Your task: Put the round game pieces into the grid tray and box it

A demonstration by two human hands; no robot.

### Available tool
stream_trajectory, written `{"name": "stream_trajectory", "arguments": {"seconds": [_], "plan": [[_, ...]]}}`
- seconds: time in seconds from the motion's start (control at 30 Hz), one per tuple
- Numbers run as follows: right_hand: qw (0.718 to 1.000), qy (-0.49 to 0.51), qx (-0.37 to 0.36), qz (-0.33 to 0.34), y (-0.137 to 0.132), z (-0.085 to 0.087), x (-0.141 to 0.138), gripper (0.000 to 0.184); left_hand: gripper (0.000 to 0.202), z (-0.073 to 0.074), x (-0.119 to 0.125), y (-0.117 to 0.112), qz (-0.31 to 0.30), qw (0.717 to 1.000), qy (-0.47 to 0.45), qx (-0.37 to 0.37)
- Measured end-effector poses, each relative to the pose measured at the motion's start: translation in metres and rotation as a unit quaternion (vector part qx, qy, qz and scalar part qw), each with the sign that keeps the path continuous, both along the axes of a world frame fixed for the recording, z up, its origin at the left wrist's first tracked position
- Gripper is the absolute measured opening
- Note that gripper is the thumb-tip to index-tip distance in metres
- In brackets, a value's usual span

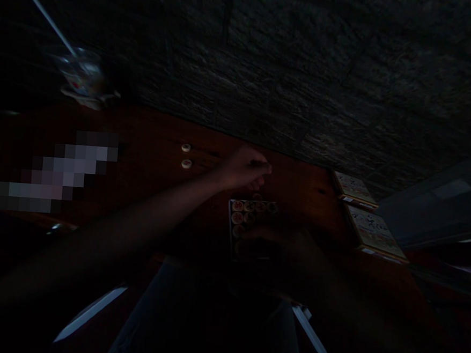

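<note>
The scene is very dark. My left hand [246,169] reaches out over a reddish wooden table [148,154], fingers curled closed just above a small tray of round game pieces [249,212]; what it pinches is hidden. My right hand [271,241] lies in shadow on the near side of that tray, touching or holding it; its fingers cannot be made out. Two pale round pieces [186,156] lie on the table to the left of my left hand.
A glass with a straw [81,74] stands at the table's far left corner. Two flat printed boxes [362,212] lie at the right edge. A dark stone wall [307,68] rises behind the table. A blurred patch covers the left.
</note>
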State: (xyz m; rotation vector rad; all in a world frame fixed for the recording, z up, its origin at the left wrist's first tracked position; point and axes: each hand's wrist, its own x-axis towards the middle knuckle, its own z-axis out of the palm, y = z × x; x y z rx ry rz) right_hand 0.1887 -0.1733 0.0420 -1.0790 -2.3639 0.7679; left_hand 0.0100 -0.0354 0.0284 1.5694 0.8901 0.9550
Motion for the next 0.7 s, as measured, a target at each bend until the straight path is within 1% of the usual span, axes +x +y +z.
{"name": "stream_trajectory", "arguments": {"seconds": [0.2,0.37,0.43,0.53,0.63,0.7], "plan": [[1.0,0.005,-0.01,0.008,-0.002,-0.003,0.004,0.023,0.018,0.002,0.002,0.0,0.001,1.0,0.007,-0.006],[0.998,-0.024,0.037,0.043,-0.005,-0.003,0.008,0.028,0.019,0.008,0.002,-0.002,0.013,0.999,0.033,-0.013],[0.996,-0.041,0.05,0.058,-0.006,-0.001,0.009,0.033,0.019,0.01,0.002,-0.003,0.014,0.999,0.044,-0.016],[0.995,-0.048,0.063,0.062,-0.008,0.001,0.009,0.04,0.02,0.01,0.002,-0.004,0.016,0.999,0.045,-0.018],[0.994,-0.043,0.076,0.071,-0.009,0.004,0.008,0.036,0.02,0.011,0.002,-0.003,0.022,0.999,0.033,-0.019],[0.994,-0.032,0.088,0.059,-0.009,0.009,0.007,0.03,0.02,0.014,0.0,-0.001,0.034,0.999,0.019,-0.015]]}}
